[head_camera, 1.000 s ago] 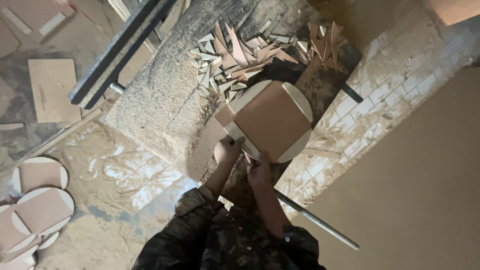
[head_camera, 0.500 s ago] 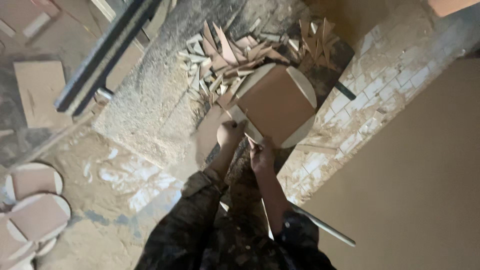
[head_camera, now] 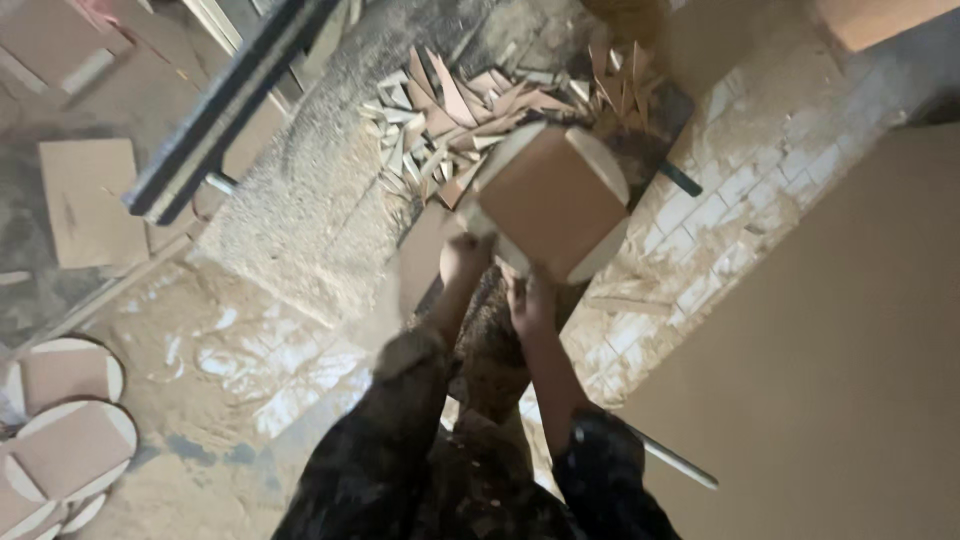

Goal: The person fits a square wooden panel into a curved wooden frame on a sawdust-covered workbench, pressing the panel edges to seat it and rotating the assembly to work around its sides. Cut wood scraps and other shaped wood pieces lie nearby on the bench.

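Tilted square brown board

Brown square board on pale disc, seemingly camouflage-patterned sleeves

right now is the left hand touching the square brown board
Touching. The head view shows the left hand gripping the near corner of the square brown board, with no gap between them; the right hand holds the same edge.

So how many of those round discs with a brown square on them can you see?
3 clearly: one round disc held by the left hand and right hand, and two on the floor at lower left. More may lie cut off at the corner.
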